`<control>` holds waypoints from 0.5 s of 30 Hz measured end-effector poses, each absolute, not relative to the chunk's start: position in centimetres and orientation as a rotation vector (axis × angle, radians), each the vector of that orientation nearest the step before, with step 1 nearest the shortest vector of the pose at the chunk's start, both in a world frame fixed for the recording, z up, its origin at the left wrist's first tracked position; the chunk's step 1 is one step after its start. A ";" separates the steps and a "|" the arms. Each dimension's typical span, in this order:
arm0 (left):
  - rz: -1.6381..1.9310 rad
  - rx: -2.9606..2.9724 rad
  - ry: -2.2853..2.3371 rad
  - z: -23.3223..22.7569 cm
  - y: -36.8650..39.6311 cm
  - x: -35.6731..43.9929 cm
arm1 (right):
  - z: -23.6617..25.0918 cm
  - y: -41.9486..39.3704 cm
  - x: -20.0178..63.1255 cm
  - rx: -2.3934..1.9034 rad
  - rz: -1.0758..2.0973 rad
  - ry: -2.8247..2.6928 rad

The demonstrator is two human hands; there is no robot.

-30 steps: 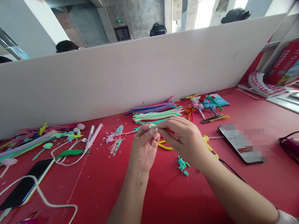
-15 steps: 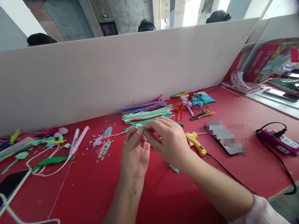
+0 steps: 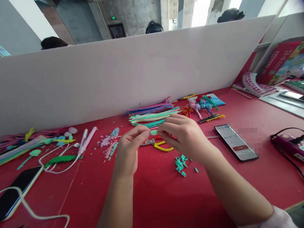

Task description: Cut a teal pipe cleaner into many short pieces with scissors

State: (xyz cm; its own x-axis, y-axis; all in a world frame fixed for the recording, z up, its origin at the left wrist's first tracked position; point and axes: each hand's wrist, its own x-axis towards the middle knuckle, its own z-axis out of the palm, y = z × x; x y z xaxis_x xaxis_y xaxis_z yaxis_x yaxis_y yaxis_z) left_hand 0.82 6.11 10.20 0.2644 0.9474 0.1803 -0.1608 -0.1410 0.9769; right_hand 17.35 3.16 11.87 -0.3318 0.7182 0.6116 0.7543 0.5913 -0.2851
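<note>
Both of my hands meet above the red surface (image 3: 156, 202), left hand (image 3: 129, 151) and right hand (image 3: 185, 136) pinching a small green coil (image 3: 154, 132) between their fingertips. Just behind it I see yellow-handled pliers (image 3: 162, 146); green cuttings (image 3: 181, 163) lie below my right hand, and a phone (image 3: 235, 146) lies farther right.

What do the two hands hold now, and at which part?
Both hands, left hand and right hand, pinch a small mint-green coiled piece by its edges, between fingertips.
</note>
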 end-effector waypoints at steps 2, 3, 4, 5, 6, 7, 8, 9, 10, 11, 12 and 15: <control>1.086 1.464 0.874 10.7 6.0 0.4 | 12.0 3.2 17.6 -1.140 -0.082 -2.168; 1.046 1.496 0.891 10.9 5.9 0.3 | 12.0 3.2 17.6 -1.131 -0.092 -2.199; 1.011 1.514 0.902 11.0 5.9 0.2 | 12.1 3.2 17.7 -1.124 -0.100 -2.229; 0.978 1.524 0.906 11.1 5.8 0.2 | 12.1 3.1 17.7 -1.118 -0.108 -2.255; 0.943 1.530 0.906 11.1 5.8 0.2 | 12.2 3.1 17.7 -1.112 -0.114 -2.278; 0.906 1.537 0.901 11.1 5.8 0.2 | 12.2 3.0 17.7 -1.102 -0.120 -2.298; 0.869 1.547 0.896 11.0 5.9 0.3 | 12.2 3.0 17.7 -1.092 -0.125 -2.316; 0.836 1.562 0.895 11.0 5.9 0.3 | 12.1 3.0 17.7 -1.083 -0.127 -2.332; 0.809 1.579 0.900 10.9 5.9 0.2 | 12.1 3.0 17.7 -1.074 -0.125 -2.346; 0.791 1.598 0.910 10.8 6.0 0.2 | 12.0 3.0 17.7 -1.066 -0.119 -2.357; 0.782 1.618 0.921 10.8 6.0 0.1 | 11.9 3.0 17.7 -1.058 -0.110 -2.365; 0.781 1.642 0.927 10.7 6.0 0.0 | 11.9 3.1 17.8 -1.024 -0.054 -2.364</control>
State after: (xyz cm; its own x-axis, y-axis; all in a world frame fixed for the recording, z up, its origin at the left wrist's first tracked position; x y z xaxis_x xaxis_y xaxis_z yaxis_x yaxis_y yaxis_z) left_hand 0.04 6.02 10.75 0.4876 0.8720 0.0425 0.1896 -0.1533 0.9698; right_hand 17.76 3.11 11.92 -0.5533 0.6612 0.5066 0.6835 0.7080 -0.1774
